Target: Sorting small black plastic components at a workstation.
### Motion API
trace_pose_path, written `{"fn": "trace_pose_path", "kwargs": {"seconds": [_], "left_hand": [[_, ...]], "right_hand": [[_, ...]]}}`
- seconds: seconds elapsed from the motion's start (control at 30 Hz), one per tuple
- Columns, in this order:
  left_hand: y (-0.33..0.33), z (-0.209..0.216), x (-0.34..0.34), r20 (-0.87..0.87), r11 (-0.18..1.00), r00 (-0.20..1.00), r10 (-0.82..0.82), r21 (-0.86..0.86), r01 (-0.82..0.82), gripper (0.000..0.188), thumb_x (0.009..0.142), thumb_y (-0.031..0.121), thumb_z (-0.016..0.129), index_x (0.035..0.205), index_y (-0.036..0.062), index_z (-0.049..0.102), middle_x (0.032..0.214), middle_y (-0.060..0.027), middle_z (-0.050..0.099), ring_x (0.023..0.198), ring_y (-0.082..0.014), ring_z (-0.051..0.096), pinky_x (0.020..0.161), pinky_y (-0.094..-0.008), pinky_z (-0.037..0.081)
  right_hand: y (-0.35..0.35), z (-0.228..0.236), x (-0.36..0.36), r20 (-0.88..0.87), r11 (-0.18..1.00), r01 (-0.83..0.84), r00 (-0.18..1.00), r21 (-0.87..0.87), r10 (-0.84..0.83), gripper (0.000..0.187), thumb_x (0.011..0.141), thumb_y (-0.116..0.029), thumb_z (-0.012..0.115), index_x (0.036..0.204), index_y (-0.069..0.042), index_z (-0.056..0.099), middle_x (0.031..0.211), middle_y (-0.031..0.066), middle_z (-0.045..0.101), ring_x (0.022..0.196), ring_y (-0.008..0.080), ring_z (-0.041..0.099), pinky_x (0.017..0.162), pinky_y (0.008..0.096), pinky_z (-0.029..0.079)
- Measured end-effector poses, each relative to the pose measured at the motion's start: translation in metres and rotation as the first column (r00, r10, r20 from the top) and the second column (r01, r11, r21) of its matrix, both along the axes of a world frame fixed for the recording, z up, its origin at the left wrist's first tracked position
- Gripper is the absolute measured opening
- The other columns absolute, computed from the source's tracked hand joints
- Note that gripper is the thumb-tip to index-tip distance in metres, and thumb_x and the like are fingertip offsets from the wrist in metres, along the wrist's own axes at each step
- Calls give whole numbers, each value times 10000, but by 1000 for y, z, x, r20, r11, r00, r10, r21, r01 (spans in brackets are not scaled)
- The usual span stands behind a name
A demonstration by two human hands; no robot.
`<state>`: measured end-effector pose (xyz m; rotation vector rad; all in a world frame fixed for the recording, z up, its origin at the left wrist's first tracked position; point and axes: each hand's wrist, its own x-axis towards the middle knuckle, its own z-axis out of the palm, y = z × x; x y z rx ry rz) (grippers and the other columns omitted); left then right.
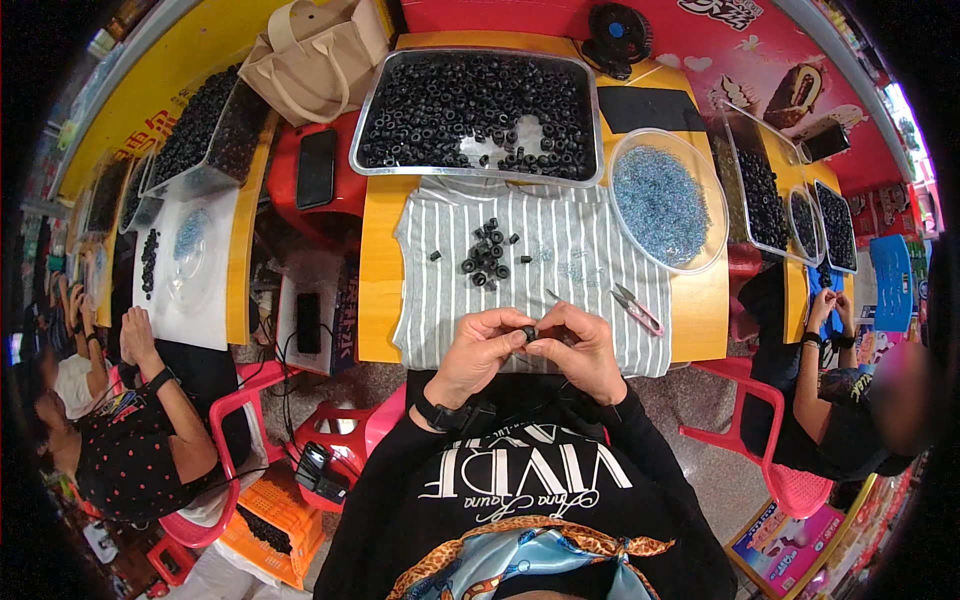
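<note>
Over the near edge of a grey-and-white striped cloth, my two hands meet fingertip to fingertip. My left hand pinches a small black ring-shaped part between thumb and fingers. My right hand is closed in a pinch against the same part; a thin dark tip shows just above its fingers, and what it grips is too small to name. Ahead of the hands lies a loose pile of black ring-shaped parts. Small scissors with pink handles rest right of my right hand.
A clear tray full of black parts stands at the back. Right of the cloth is a round tub of tiny blue beads. A phone lies on a red stool at left. Co-workers sit at tables on both sides.
</note>
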<state>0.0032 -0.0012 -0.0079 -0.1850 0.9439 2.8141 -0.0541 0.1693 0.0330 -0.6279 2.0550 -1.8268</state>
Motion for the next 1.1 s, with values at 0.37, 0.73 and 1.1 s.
{"fn": "trace_pose_path", "kwargs": {"seconds": [0.37, 0.73, 1.1], "left_hand": [[-5, -1, -2, -18, 995, 995, -95, 28, 95, 382, 876, -8, 658, 1237, -30, 534, 1053, -115, 674, 901, -154, 665, 773, -250, 546], [-5, 0, -2, -12, 991, 991, -131, -22, 130, 378, 896, -31, 611, 1265, -19, 532, 1015, -89, 668, 843, -124, 644, 745, -235, 523], [-7, 3, -2, -32, 986, 988, -151, 70, 153, 434, 881, -2, 656, 1287, -35, 504, 1083, -113, 669, 897, -138, 662, 755, -222, 527]], "right_hand": [[5, 22, -9, 27, 969, -239, 971, 62, 238, 342, 808, -39, 722, 1144, -22, 664, 850, 62, 657, 743, 117, 607, 640, 262, 481], [-1, 13, -5, -79, 974, -217, 972, 65, 222, 269, 793, -30, 706, 1055, 8, 659, 804, 159, 664, 703, 269, 675, 626, 324, 511], [2, 22, -3, -1, 975, -221, 975, 11, 221, 308, 807, -42, 723, 1105, -1, 657, 875, 113, 684, 746, 162, 655, 637, 291, 500]]}}
